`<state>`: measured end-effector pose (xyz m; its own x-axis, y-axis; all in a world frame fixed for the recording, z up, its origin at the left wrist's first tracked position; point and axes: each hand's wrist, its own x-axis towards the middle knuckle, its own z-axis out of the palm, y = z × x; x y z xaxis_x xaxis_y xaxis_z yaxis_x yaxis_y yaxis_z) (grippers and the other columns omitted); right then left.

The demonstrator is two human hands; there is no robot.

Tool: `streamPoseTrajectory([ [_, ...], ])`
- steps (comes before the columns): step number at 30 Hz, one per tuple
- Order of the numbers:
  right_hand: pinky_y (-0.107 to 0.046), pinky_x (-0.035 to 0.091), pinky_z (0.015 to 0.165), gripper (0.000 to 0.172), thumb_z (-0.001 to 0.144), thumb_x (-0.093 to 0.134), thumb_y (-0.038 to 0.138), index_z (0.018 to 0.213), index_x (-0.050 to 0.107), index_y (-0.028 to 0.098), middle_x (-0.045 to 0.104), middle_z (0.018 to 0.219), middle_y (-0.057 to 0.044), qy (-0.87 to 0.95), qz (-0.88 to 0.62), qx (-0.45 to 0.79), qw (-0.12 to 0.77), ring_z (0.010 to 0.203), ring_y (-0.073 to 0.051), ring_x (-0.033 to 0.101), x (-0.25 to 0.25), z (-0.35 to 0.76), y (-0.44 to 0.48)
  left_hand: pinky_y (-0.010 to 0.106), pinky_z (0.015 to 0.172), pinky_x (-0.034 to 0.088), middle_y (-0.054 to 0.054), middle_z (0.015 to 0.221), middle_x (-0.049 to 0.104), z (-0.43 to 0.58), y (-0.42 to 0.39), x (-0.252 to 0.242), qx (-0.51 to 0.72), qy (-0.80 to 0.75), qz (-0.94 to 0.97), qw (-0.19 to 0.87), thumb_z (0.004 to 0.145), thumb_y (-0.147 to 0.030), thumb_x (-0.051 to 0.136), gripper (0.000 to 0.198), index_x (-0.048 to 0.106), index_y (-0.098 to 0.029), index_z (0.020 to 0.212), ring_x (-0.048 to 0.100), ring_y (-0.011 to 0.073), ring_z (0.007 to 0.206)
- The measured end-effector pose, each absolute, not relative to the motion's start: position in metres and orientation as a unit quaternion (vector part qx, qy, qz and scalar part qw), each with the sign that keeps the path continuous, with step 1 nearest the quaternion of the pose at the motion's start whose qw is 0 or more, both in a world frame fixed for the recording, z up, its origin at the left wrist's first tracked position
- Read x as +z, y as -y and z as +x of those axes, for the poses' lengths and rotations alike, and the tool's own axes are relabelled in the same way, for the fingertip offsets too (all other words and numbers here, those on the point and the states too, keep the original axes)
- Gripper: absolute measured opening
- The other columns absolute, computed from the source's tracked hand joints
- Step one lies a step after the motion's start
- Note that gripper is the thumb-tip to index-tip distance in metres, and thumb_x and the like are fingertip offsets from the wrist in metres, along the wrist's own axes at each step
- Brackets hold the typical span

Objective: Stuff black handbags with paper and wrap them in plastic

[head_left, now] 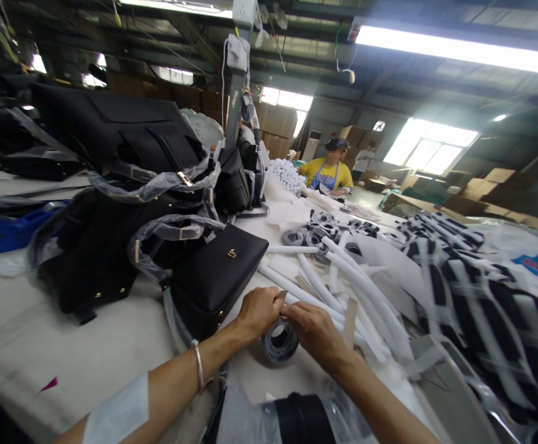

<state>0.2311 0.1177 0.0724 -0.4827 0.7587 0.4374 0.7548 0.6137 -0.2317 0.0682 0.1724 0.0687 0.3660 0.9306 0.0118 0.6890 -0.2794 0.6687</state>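
My left hand (260, 313) is closed, with a short brown paper strip (282, 297) pinched at its fingertips. My right hand (317, 333) meets it there, thumb and fingers pressed together at the same strip. Just below both hands stands a coiled strap roll (280, 344) in clear plastic wrap, its round hole facing me; my fingers cover its top edge. To the left lies a black handbag (220, 271) with a small gold clasp. Nearest me is a black, plastic-wrapped piece (303, 419) between my forearms.
Stacked black bags (125, 135) with wrapped straps fill the left. White foam tubes (365, 290) and a second brown strip (350, 320) lie right of my hands. Several coiled rolls (315, 237) sit beyond. Wrapped black straps (472, 308) cover the right. A person in yellow (326, 172) is across the table.
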Motion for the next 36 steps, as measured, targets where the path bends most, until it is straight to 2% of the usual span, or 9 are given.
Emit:
streamPoseTrajectory([
  [5,-0.024,0.048,0.071,0.015,0.085,0.064,0.012,0.08,0.075,0.021,0.069,0.077,-0.001,0.802,-0.514,0.136,0.272,0.072,-0.014,0.065,0.092,0.225,-0.121,0.029,0.075,0.039,0.008,0.089,0.071,0.066,-0.162,0.066,0.23,-0.499,0.786,0.284,0.093,-0.033,0.044,0.026,0.066,-0.021,0.087,0.065,0.0229,0.086],
  [8,-0.025,0.046,0.069,0.016,0.079,0.065,0.012,0.069,0.075,0.02,0.068,0.068,0.0,0.751,-0.568,0.2,0.272,0.068,-0.014,0.062,0.096,0.224,-0.119,0.027,0.073,0.038,0.005,0.083,0.069,0.064,-0.16,0.062,0.242,-0.473,0.791,0.304,0.09,-0.027,0.047,0.02,0.064,-0.021,0.081,0.063,0.0203,0.082],
  [12,-0.025,0.043,0.068,0.015,0.076,0.063,0.015,0.069,0.075,0.02,0.068,0.068,0.001,0.718,-0.591,0.228,0.29,0.069,-0.014,0.061,0.095,0.221,-0.111,0.025,0.066,0.037,0.001,0.072,0.062,0.059,-0.159,0.061,0.24,-0.432,0.796,0.35,0.086,-0.023,0.047,0.019,0.059,-0.019,0.071,0.057,0.0165,0.073],
  [16,-0.025,0.038,0.058,0.013,0.075,0.063,0.023,0.064,0.069,0.018,0.062,0.06,0.001,0.65,-0.629,0.296,0.307,0.06,-0.013,0.055,0.092,0.219,-0.105,0.024,0.06,0.036,0.0,0.068,0.058,0.052,-0.158,0.065,0.229,-0.392,0.795,0.402,0.089,-0.029,0.042,0.028,0.06,-0.017,0.072,0.053,0.0145,0.067],
  [22,-0.023,0.035,0.052,0.03,0.056,0.076,0.035,0.064,0.052,0.019,0.052,0.056,0.005,0.545,-0.595,0.45,0.383,0.052,-0.01,0.045,0.081,0.225,-0.104,0.024,0.071,0.044,0.002,0.092,0.068,0.045,-0.141,0.074,0.242,-0.333,0.803,0.431,0.08,-0.038,0.063,0.029,0.065,-0.017,0.099,0.06,0.0179,0.085],
  [25,-0.023,0.036,0.051,0.037,0.049,0.08,0.032,0.072,0.054,0.019,0.055,0.058,0.006,0.513,-0.585,0.493,0.39,0.052,-0.009,0.047,0.079,0.227,-0.102,0.026,0.078,0.045,0.004,0.1,0.068,0.044,-0.132,0.075,0.264,-0.326,0.811,0.409,0.082,-0.039,0.064,0.028,0.06,-0.019,0.101,0.062,0.0194,0.092],
  [28,-0.024,0.039,0.053,0.027,0.054,0.077,0.032,0.069,0.062,0.016,0.059,0.057,0.004,0.517,-0.591,0.5,0.366,0.051,-0.01,0.049,0.081,0.227,-0.099,0.026,0.083,0.046,0.003,0.102,0.067,0.044,-0.125,0.073,0.273,-0.336,0.813,0.389,0.078,-0.026,0.065,0.028,0.053,-0.022,0.103,0.063,0.0191,0.096],
  [32,-0.025,0.041,0.056,0.01,0.063,0.068,0.025,0.065,0.072,0.016,0.067,0.06,0.0,0.59,-0.63,0.385,0.327,0.057,-0.013,0.056,0.09,0.222,-0.093,0.027,0.085,0.046,0.002,0.105,0.066,0.044,-0.12,0.074,0.264,-0.369,0.808,0.375,0.072,-0.016,0.066,0.039,0.048,-0.024,0.106,0.064,0.0195,0.098],
  [36,-0.024,0.043,0.059,0.015,0.066,0.064,0.02,0.071,0.079,0.019,0.071,0.064,0.001,0.637,-0.631,0.347,0.276,0.061,-0.015,0.061,0.102,0.22,-0.09,0.026,0.081,0.046,0.001,0.099,0.066,0.045,-0.116,0.081,0.248,-0.382,0.807,0.376,0.072,-0.015,0.065,0.039,0.048,-0.023,0.105,0.064,0.0193,0.093],
])
